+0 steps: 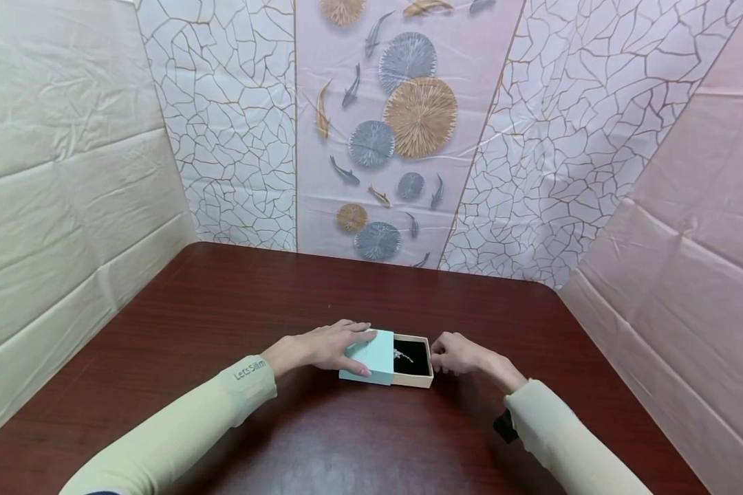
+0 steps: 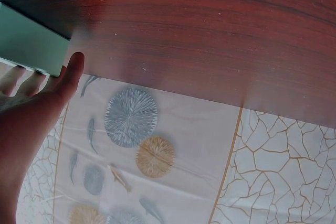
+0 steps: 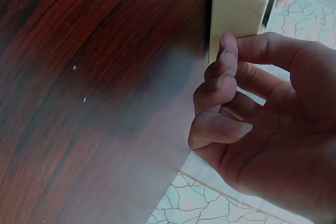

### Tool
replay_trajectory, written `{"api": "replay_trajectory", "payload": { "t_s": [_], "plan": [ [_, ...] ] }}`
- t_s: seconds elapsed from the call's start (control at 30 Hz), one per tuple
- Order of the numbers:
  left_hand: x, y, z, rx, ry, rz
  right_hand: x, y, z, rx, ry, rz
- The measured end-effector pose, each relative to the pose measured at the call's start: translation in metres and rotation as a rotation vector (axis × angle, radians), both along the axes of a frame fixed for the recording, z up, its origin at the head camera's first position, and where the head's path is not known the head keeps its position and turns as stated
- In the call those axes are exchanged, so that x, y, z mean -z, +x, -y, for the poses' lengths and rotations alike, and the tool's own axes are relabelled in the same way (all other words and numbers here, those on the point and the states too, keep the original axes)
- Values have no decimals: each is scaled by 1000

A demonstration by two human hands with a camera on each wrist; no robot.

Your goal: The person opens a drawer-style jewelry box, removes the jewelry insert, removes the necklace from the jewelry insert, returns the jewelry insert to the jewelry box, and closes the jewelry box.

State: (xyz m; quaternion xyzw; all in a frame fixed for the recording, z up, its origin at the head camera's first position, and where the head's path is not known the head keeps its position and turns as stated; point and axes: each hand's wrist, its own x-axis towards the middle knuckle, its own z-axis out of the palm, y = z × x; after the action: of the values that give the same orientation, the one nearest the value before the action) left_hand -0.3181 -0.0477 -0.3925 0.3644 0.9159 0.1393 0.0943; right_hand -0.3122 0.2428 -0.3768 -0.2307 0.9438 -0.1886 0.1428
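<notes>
A small gift box lies on the table, its cream drawer (image 1: 411, 380) slid partway out to the right from a light blue sleeve (image 1: 378, 354). Inside the drawer, a thin silver piece of jewelry (image 1: 401, 355) rests on black padding (image 1: 416, 357). My left hand (image 1: 334, 346) lies over the sleeve's left part, fingers straight and thumb spread toward the near side. At the drawer's right end is my right hand (image 1: 458, 354), its fingers curled. In the right wrist view its fingertips (image 3: 227, 40) meet the outer face of the cream end, with none over the rim.
The box sits on a dark red-brown wooden table (image 1: 272, 426). A patterned cloth (image 1: 371, 165) hangs behind the table's far edge, with pale padded panels (image 1: 74, 179) at both sides. Tiny white specks (image 3: 84, 99) lie on the wood.
</notes>
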Motion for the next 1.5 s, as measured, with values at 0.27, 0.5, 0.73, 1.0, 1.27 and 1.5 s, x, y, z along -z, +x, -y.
{"api": "replay_trajectory", "payload": {
  "t_s": [0.27, 0.5, 0.73, 1.0, 1.27, 1.5],
  "plan": [
    [-2, 1, 0, 1, 2, 1, -3, 1, -3, 11, 7, 21],
    [-1, 1, -1, 2, 1, 3, -3, 4, -4, 25, 14, 20],
    [1, 1, -1, 4, 22, 3, -1, 4, -8, 31, 6, 21],
    [-1, 2, 0, 11, 31, 8, -4, 7, -9, 86, 9, -23],
    [-6, 0, -3, 0, -20, -28, -12, 11, 15, -14, 64, -389],
    [-10, 1, -24, -2, -41, -63, -7, 13, 36, -69, 149, -384]
  ]
}}
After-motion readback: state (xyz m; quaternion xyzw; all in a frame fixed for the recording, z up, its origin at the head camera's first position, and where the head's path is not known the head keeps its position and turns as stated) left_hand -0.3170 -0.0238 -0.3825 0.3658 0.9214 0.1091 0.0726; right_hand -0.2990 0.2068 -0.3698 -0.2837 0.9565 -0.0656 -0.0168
